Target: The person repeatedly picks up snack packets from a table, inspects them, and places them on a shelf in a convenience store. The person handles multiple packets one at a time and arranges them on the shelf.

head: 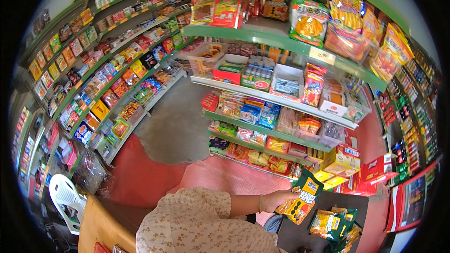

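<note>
My left hand, reaching across to the right from a floral sleeve, grips the edge of a green and yellow snack bag. The bag is tilted, its printed front facing up. Below and to the right of it, several similar snack bags lie in a loose, overlapping pile on a dark surface. My right hand is out of view.
A shelf rack with packaged snacks stands ahead. Wall shelves run along the left. Cartons are stacked right of the rack. A white plastic chair and a wooden counter are at lower left. A round grey object sits beside the dark surface.
</note>
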